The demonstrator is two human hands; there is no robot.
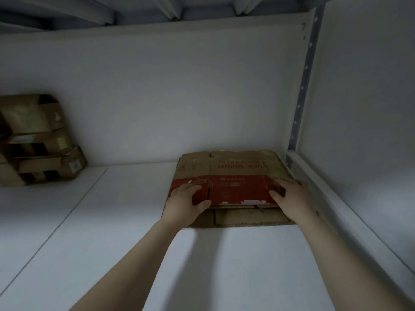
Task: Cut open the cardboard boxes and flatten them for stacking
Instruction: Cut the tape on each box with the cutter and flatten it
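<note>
A flattened brown cardboard box with a red printed band (233,189) lies on a white shelf board (112,232), pushed toward the back right corner on top of another flat piece of cardboard (247,217). My left hand (186,200) lies on the red band's left end, its thumb at the near edge. My right hand (289,196) rests on the band's right end with fingers spread. Both forearms reach in from the bottom of the view.
Several taped, unflattened cardboard boxes (38,142) are stacked at the shelf's back left. A white back wall (179,97) closes the shelf. A perforated metal upright (303,90) and a side rail (336,198) bound the right. Another shelf's underside (157,10) is overhead.
</note>
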